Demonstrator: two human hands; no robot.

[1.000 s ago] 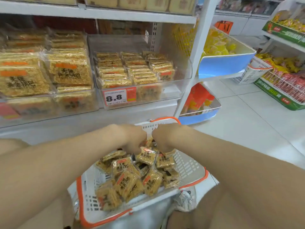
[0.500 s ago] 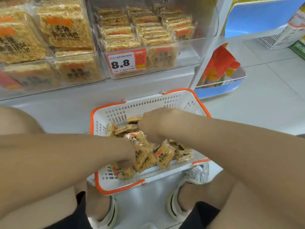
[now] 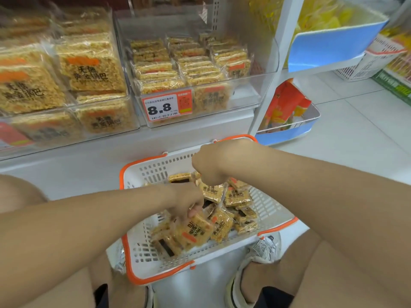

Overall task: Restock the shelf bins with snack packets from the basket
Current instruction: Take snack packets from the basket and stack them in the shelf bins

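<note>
Small clear packets [image 3: 235,197] of golden puffed-rice squares, each with an orange label and black characters, lie heaped in the white, orange-rimmed basket [image 3: 142,174] on the floor below the bin [image 3: 251,98]. The left hand [image 3: 186,202] pinches one packet [image 3: 195,231]. The right hand [image 3: 213,163] curls over the heap, and I cannot tell whether it holds anything.
</note>
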